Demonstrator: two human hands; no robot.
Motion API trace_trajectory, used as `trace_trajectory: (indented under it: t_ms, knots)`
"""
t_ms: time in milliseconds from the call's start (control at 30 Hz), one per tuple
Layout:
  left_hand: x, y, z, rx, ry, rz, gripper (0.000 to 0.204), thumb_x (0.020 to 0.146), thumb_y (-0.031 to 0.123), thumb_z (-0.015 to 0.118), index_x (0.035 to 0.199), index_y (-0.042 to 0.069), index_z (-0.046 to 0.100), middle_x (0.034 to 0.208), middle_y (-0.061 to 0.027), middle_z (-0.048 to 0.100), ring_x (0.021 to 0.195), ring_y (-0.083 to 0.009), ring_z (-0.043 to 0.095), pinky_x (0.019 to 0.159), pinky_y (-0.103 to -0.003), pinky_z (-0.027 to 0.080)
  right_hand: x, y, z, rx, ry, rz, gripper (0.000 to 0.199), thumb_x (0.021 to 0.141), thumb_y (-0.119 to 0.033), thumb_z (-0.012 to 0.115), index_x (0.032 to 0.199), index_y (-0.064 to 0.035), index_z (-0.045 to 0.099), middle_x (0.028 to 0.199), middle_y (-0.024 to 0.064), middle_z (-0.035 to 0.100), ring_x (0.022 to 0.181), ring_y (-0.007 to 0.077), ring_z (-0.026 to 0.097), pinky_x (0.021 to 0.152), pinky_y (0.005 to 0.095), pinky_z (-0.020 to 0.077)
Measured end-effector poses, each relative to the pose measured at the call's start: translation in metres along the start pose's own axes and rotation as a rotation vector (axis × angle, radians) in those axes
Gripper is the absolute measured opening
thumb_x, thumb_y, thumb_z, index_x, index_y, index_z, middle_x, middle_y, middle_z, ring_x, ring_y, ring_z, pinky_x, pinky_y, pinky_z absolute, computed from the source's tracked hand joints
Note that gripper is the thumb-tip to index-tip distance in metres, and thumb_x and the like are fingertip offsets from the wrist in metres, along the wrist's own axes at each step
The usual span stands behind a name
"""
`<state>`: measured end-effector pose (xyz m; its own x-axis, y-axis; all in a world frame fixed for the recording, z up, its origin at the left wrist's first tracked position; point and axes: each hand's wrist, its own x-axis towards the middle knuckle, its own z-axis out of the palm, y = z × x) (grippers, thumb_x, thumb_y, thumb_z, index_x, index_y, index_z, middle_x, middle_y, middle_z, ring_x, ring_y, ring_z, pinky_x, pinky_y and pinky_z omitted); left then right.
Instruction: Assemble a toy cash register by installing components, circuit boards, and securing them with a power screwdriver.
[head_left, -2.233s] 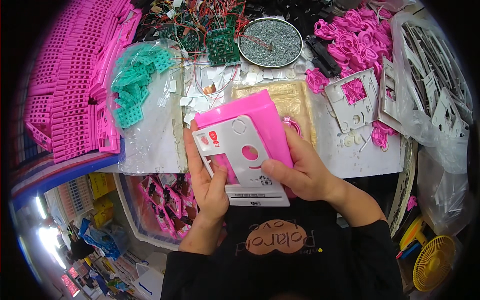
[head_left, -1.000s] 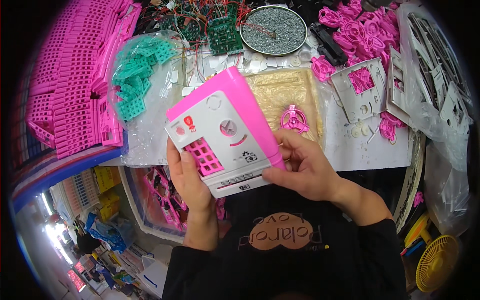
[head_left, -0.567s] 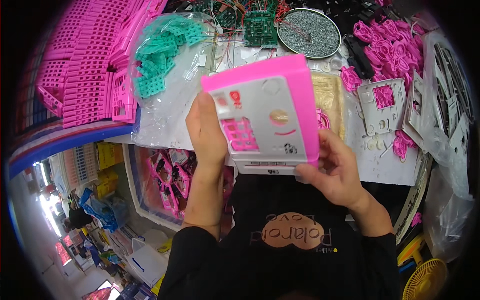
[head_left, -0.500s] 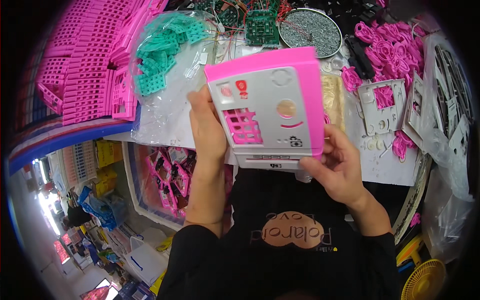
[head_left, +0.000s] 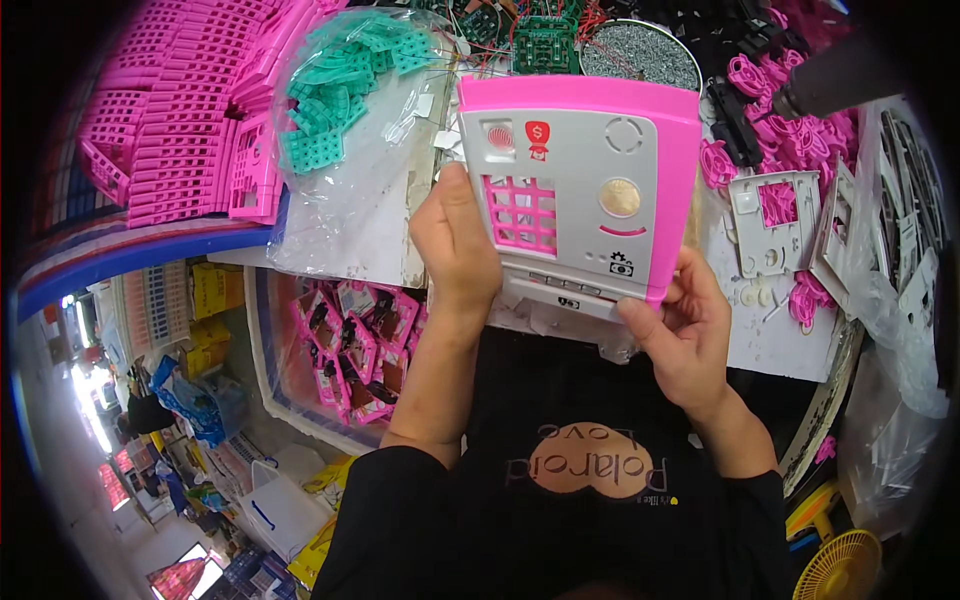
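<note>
A pink plastic toy panel with a white face plate (head_left: pixel 580 170) is held up in front of me. Its face has a round hole, a pink grid window, a red emblem and a slotted ledge along the lower edge. My left hand (head_left: pixel 460 245) grips the left edge, thumb pointing up along it and fingers hidden behind. At the lower right corner my right hand (head_left: pixel 685 340) pinches the panel, with the thumb on the ledge and the other fingers curled behind it. The panel's back cannot be seen.
Stacked pink frames (head_left: pixel 180 150) stand at left beside a clear bag of teal pieces (head_left: pixel 325 110). Behind are circuit boards (head_left: pixel 545 45) and a dish of screws (head_left: pixel 640 60). Pink parts, white plates (head_left: pixel 770 225) and a dark pointed tool (head_left: pixel 830 80) are at right; a parts bin (head_left: pixel 355 350) sits below left.
The panel has shifted right and turned more upright, its face now squarer to me. Both hands keep hold of it. The dark pointed tool has come into view at upper right.
</note>
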<state>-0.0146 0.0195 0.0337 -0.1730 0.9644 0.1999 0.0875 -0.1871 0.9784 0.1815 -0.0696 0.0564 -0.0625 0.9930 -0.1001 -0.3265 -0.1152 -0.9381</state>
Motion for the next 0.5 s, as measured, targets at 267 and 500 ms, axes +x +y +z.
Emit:
trace_trajectory:
  t_ms: [267, 500]
  knots:
    - [0.013, 0.042, 0.000, 0.023, -0.140, 0.053, 0.046, 0.111, 0.038, 0.047, 0.089, -0.001, 0.063, 0.074, -0.0006, 0.061, 0.070, -0.0057, 0.053, 0.061, -0.025, 0.042, 0.026, -0.023, -0.037, -0.050, -0.132, 0.110, 0.050, 0.090, 0.002, 0.072, 0.135, 0.0045, 0.050, 0.119, 0.0131, 0.070, 0.109, 0.0165, 0.068, 0.093, 0.0293, 0.0546]
    - [0.002, 0.053, 0.018, 0.142, -0.121, 0.397, 0.033, 0.102, 0.028, 0.066, 0.086, 0.001, 0.060, 0.066, -0.0043, 0.056, 0.057, -0.0098, 0.051, 0.052, -0.026, 0.042, 0.048, -0.016, -0.028, -0.192, 0.007, 0.016, 0.055, 0.084, -0.007, 0.084, 0.130, 0.0042, 0.056, 0.116, 0.0114, 0.070, 0.105, 0.0168, 0.068, 0.093, 0.0315, 0.0557]
